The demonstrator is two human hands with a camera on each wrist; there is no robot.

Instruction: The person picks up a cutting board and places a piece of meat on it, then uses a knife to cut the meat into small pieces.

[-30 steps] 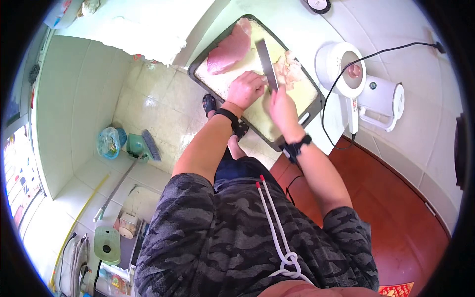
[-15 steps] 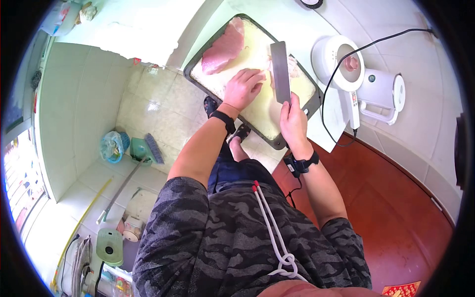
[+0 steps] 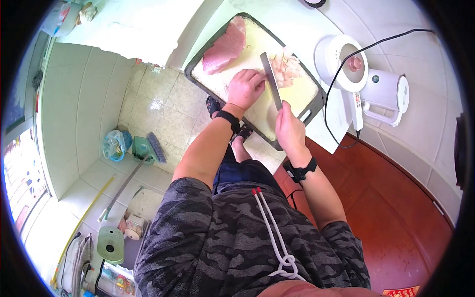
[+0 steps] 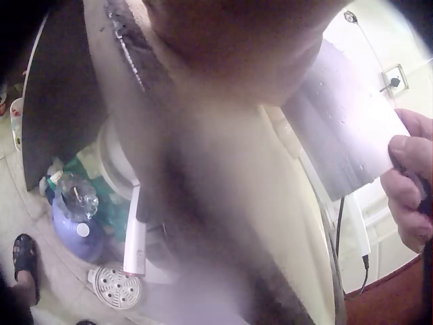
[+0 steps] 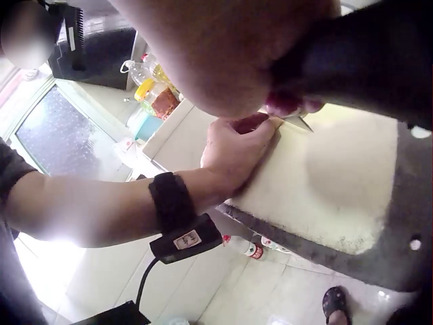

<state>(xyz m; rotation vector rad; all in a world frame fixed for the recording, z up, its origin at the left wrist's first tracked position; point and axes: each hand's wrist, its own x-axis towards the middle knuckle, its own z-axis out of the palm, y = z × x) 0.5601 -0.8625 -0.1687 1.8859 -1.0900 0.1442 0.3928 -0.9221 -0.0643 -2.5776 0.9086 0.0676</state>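
Note:
My right hand (image 3: 290, 129) grips the handle of a wide-bladed knife (image 3: 270, 79), its blade edge-down on the cream cutting board (image 3: 261, 116). My left hand (image 3: 243, 90) has its fingers curled beside the blade, pinching a small piece of meat that they mostly hide. Cut pale pink pieces (image 3: 285, 69) lie right of the blade. A large slab of raw meat (image 3: 226, 45) rests at the board's upper left. In the left wrist view the broad blade (image 4: 345, 122) shows beside the right hand's fingers (image 4: 409, 183). The right wrist view shows my left hand (image 5: 237, 152) by the blade tip (image 5: 298, 122).
Right of the board stand a white lidded pot (image 3: 341, 62) and a white kettle (image 3: 386, 96), with a black cable (image 3: 329, 101) looping down close to the board's corner. A broom (image 3: 156, 147) and a lined bin (image 3: 114, 145) are on the floor at left.
The knife has swung from flat over the cut pieces back to edge-down beside the left hand. The left fingers, looser half a second ago, have curled in by the blade.

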